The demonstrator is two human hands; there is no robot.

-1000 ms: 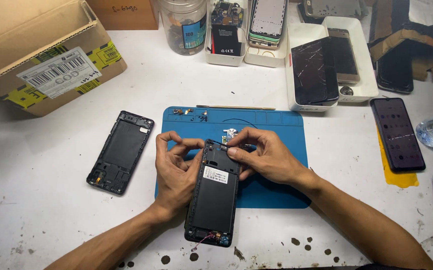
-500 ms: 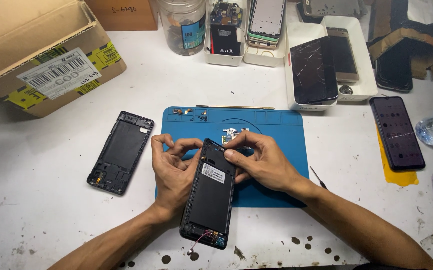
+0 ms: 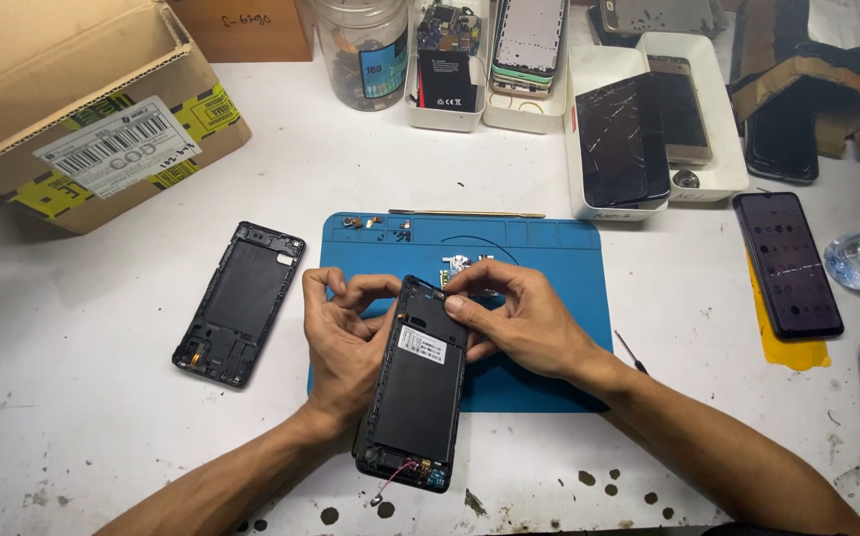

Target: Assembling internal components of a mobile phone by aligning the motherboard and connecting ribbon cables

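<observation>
1. An open phone (image 3: 415, 392) with its back off lies partly on a blue mat (image 3: 549, 253) and partly on the white table (image 3: 102, 437). Its top end is on the mat and its bottom end sticks out past the mat's near edge, toward the person.
2. The left hand (image 3: 342, 342) holds the phone by its left side. The fingers curl over the top left corner and grip it.
3. The right hand (image 3: 514, 318) is on the top right of the phone. Its thumb and fingers pinch at the top edge. Whether they hold a small part there is too small to tell.
4. A small white sticker sits on the black inside of the phone. Thin red wires hang out at its bottom end.
5. A black phone back (image 3: 239, 303) lies flat on the table, just left of the mat.
6. Tiny parts lie on the far side of the mat, near a thin stick (image 3: 464, 213).
7. A dark phone (image 3: 787, 263) lies to the right, on a yellow patch.
8. A white tray (image 3: 723, 159) behind the mat holds a phone with cracked glass.
9. A cardboard box (image 3: 72, 109) stands at the far left.
</observation>
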